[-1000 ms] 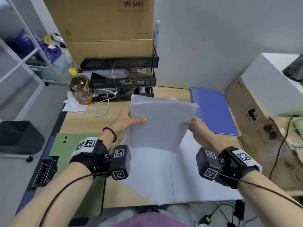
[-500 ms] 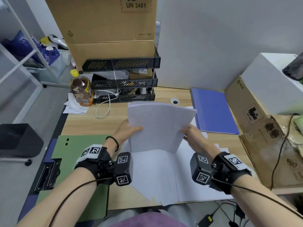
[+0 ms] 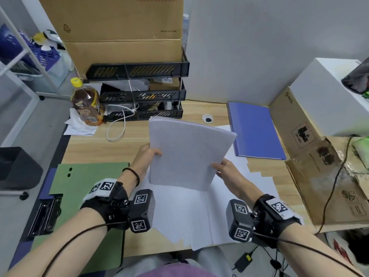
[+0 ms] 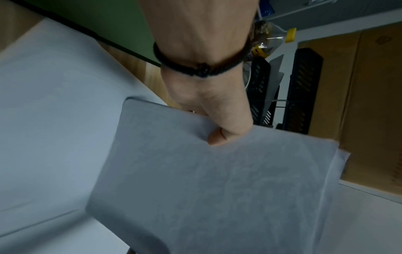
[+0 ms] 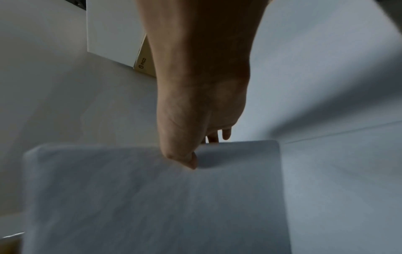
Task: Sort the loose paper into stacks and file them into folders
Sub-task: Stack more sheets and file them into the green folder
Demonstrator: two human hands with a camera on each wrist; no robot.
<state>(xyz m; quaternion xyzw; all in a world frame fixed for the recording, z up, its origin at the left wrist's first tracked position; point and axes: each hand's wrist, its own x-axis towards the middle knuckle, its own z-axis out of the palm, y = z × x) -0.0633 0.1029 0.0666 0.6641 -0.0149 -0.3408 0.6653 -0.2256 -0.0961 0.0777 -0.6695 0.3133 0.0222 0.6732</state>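
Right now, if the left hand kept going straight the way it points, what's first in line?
Probably the black desk tray rack at the desk's back edge. The left hand, gripping the paper stack, points forward up the bare wood toward it; the white cable lies just left. Depth is uncertain.

Matt paper stack (image 3: pixel 187 154) over a seemingly smooth wood-grain desk (image 3: pixel 119 148).
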